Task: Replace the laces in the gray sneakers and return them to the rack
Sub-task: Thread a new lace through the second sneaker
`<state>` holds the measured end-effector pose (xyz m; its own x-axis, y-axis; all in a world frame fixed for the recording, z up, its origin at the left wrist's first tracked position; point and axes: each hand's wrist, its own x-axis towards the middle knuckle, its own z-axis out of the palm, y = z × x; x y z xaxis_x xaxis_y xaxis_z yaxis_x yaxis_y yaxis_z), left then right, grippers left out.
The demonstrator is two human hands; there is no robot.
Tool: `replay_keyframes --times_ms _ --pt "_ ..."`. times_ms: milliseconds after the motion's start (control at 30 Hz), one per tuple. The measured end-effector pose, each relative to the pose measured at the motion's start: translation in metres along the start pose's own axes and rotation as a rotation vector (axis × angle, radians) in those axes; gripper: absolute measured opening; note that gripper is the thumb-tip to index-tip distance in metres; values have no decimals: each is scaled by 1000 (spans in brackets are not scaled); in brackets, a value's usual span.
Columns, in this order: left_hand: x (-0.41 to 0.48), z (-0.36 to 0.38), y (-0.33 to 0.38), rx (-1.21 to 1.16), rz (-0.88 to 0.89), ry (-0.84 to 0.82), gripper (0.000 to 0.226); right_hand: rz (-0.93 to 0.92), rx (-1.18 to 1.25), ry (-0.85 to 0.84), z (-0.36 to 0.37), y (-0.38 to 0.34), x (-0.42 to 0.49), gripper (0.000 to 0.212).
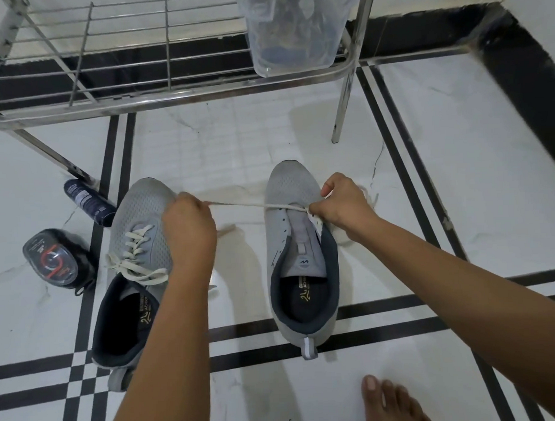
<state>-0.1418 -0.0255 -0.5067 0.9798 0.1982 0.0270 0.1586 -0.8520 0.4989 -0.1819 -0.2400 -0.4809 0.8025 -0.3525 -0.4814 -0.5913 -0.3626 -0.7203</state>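
Two gray sneakers stand on the floor, toes toward the rack. The left sneaker [141, 215] is laced with a cream lace tied in a bow. The right sneaker [293, 191] has most eyelets bare. A cream lace [254, 205] runs taut from the right sneaker's lowest eyelets leftward to my left hand [189, 232], which grips its end over the left sneaker. My right hand [342, 205] pinches the lace at the right side of the right sneaker's eyelet row. Loose lace lies on the floor behind that hand.
A steel wire shoe rack [171, 97] stands just beyond the sneakers, with a clear plastic box [295, 36] on its right end. A dark tube [87, 201] and a black polish container [56, 257] lie left of the left sneaker. A bare foot [393, 401] rests at the bottom right.
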Motion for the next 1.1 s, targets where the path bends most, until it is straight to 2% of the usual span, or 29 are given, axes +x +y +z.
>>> replay_keyframes --times_ms 67,167,267,367,467,533,600,800,933,1033,1100 --pt "-9 2 7 22 68 -55 21 -13 -21 -7 5 -1 -1 28" --pt "-31 16 45 -24 283 -237 42 -22 -29 5 9 -2 -1 28" --pt "-44 35 62 172 427 -333 27 -25 -35 20 9 -1 0 29" --pt "-38 34 54 49 394 -259 22 -15 -24 14 5 1 -1 29" --pt "-21 14 34 -171 123 -63 20 4 1 31 -2 4 1 29" --pt "-14 5 19 -217 -1 -76 20 7 16 45 -3 6 3 32" --pt "-16 5 18 -177 50 -182 25 -5 -4 44 -2 6 4 29" --pt "-41 35 52 -202 279 -359 43 -19 -34 60 2 3 2 29" --pt "-43 46 58 -150 302 -305 20 -21 -17 62 1 5 2 29" --pt "-37 43 54 -94 330 -280 22 -13 4 50 -1 8 4 32" --pt "-28 34 41 -128 231 -184 22 -4 42 44 -1 10 5 31"
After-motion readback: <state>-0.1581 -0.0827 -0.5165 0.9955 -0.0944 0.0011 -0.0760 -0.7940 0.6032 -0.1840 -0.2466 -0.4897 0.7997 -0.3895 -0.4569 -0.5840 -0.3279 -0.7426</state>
